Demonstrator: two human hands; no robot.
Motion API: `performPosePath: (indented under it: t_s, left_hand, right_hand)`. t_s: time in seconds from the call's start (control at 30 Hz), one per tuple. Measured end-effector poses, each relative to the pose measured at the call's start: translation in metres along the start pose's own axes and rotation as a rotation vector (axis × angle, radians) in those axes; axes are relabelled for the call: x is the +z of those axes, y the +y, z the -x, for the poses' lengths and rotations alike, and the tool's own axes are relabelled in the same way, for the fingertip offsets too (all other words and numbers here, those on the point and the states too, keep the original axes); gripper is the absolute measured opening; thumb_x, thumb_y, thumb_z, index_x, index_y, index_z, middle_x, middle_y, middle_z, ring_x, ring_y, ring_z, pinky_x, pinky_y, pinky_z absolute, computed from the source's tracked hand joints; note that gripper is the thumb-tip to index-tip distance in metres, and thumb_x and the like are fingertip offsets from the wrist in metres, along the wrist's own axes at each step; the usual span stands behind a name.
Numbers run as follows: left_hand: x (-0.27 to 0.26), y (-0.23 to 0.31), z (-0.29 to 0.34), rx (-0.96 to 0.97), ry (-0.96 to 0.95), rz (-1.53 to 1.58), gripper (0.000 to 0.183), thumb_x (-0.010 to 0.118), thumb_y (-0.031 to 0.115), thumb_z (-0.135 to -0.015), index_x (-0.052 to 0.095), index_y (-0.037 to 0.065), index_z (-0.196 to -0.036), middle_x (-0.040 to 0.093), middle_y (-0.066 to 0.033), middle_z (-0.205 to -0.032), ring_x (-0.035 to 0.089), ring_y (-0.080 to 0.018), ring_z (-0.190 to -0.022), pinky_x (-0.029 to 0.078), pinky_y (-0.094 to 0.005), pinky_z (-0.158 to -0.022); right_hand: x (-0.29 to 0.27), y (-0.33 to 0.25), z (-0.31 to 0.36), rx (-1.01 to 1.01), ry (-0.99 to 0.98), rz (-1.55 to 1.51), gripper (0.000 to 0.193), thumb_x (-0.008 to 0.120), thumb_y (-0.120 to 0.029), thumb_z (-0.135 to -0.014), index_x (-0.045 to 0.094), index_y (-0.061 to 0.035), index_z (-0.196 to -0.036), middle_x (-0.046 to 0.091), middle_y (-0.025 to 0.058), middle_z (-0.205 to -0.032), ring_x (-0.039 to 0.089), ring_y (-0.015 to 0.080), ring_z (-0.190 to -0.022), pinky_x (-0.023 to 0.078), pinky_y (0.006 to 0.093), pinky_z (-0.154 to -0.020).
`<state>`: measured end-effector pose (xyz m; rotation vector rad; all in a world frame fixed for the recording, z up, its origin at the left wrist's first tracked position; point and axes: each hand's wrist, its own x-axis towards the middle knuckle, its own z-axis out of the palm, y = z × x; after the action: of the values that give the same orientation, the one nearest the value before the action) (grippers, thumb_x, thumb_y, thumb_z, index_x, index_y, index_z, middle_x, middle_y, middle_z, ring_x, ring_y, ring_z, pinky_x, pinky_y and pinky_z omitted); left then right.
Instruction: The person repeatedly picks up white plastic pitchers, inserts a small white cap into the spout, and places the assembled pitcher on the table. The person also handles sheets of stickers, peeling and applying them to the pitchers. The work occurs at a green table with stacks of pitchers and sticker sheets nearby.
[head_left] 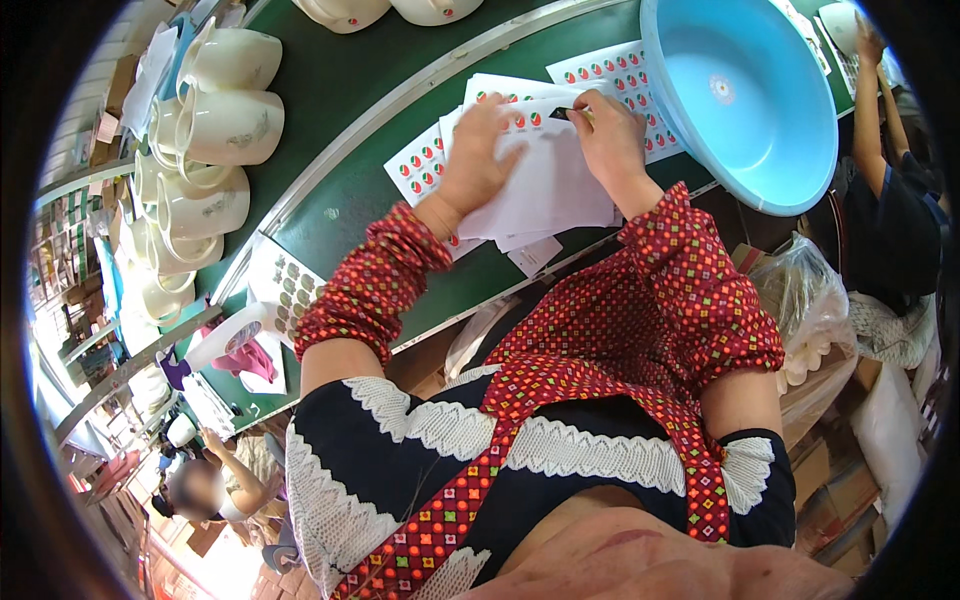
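Note:
My left hand (478, 158) lies flat on a stack of white sticker sheets (545, 185) with small red and green round stickers, pressing it onto the green table (350, 90). My right hand (612, 140) rests on the same stack, its fingertips pinching at a sticker near the top edge. More sticker sheets (625, 80) fan out beneath, toward the basin. Both forearms wear red patterned sleeve covers.
A light blue plastic basin (745, 95) stands tilted at the right of the sheets. White ceramic pitchers (215, 125) line the belt at the left. A sheet of round decals (285, 290) and a white bottle (225, 335) lie lower left. Other people sit at right and lower left.

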<state>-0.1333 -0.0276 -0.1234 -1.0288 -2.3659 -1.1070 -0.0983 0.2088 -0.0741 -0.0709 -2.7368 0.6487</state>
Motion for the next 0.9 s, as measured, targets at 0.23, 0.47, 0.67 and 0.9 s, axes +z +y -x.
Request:
performPosePath:
  t_s: [0.23,0.47,0.67,0.9]
  left_hand:
    - [0.017,0.035,0.019,0.018,-0.257,-0.321,0.059,0.073,0.041,-0.099,0.06,0.029,-0.155,0.034,-0.0274,-0.171,0.028,-0.0437,-0.161,0.017,-0.0647,-0.129]
    - [0.018,0.037,0.019,0.019,-0.279,-0.353,0.059,0.07,0.043,-0.1,0.058,0.033,-0.157,0.029,-0.0293,-0.173,0.025,-0.0429,-0.163,0.014,-0.0649,-0.129]
    - [0.018,0.033,0.019,0.014,-0.286,-0.355,0.062,0.072,0.044,-0.098,0.057,0.032,-0.157,0.027,-0.0309,-0.173,0.024,-0.0441,-0.163,0.015,-0.0672,-0.128]
    - [0.031,0.015,0.029,0.043,-0.261,-0.261,0.068,0.081,0.035,-0.091,0.06,0.026,-0.155,0.028,-0.0301,-0.172,0.026,-0.0478,-0.162,0.02,-0.0692,-0.127]
  right_hand:
    - [0.017,0.003,-0.009,-0.035,0.04,0.108,0.013,0.074,-0.027,-0.1,0.073,-0.0168,-0.109,0.074,0.0044,-0.105,0.071,0.0297,-0.105,0.044,0.0494,-0.095]
    - [0.021,0.004,-0.008,-0.076,0.039,0.054,0.014,0.075,-0.031,-0.099,0.075,-0.0175,-0.105,0.074,0.0037,-0.104,0.07,0.0286,-0.103,0.043,0.0494,-0.093]
    - [0.024,-0.008,-0.011,-0.069,0.069,0.1,0.027,0.083,-0.038,-0.09,0.075,-0.015,-0.1,0.074,0.005,-0.101,0.069,0.0294,-0.102,0.042,0.0514,-0.092]
    - [0.011,-0.021,0.007,-0.132,0.102,-0.128,0.03,0.09,-0.034,-0.083,0.072,-0.0124,-0.096,0.077,0.0048,-0.093,0.071,0.0296,-0.096,0.044,0.0482,-0.092]
